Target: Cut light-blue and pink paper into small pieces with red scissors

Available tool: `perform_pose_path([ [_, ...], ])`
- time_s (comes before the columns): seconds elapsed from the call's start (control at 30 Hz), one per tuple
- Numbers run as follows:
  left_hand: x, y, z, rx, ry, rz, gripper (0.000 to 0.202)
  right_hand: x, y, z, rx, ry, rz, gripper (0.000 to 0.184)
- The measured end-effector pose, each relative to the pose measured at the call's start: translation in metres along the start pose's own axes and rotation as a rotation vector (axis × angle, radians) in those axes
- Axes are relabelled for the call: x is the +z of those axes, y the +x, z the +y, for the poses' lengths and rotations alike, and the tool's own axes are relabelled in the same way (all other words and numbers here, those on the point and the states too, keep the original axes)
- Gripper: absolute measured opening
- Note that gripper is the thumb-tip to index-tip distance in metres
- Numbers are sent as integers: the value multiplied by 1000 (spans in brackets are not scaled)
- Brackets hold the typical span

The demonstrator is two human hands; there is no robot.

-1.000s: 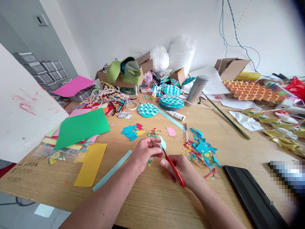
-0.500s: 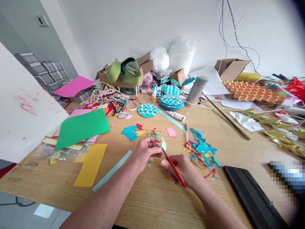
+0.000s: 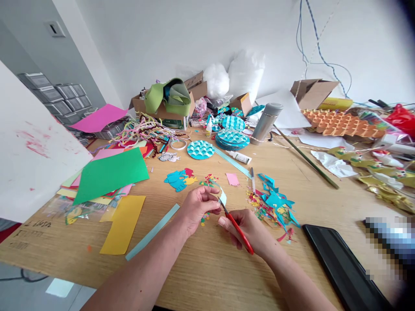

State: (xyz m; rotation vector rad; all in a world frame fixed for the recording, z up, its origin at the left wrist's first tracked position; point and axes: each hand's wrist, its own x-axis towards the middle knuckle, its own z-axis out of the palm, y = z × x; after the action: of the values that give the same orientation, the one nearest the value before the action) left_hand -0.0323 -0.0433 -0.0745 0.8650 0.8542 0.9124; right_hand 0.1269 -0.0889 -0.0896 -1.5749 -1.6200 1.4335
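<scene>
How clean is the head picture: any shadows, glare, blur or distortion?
Head view, lighting: bright and mostly even, soft shadows on the table, faint bands on the dark-screened device; head view, edges: wide-angle stretch, dark blurred upper right corner, pixelated patch at right; head view, hands: right hand and red scissors fairly sharp, though the pale blue paper at the blades shows little detail.

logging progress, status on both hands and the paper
Left hand pinching pale blue paper. Right hand on red scissors, blades at the paper. Colored scraps beyond right hand, clear of blades.
</scene>
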Motion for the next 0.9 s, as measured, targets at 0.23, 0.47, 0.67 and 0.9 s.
perform_pose_path([
  [0.23,0,0,1,7,1,-8,33,-1,0,-1,27,25,-12,46],
  [0.47,1,0,1,25,3,7,32,-1,-1,-2,52,19,-7,45],
  [0.67,4,-2,1,46,21,22,32,-1,-1,-5,65,8,1,48],
  [0.9,4,-2,2,56,17,3,32,-1,-4,-10,37,37,-21,50],
])
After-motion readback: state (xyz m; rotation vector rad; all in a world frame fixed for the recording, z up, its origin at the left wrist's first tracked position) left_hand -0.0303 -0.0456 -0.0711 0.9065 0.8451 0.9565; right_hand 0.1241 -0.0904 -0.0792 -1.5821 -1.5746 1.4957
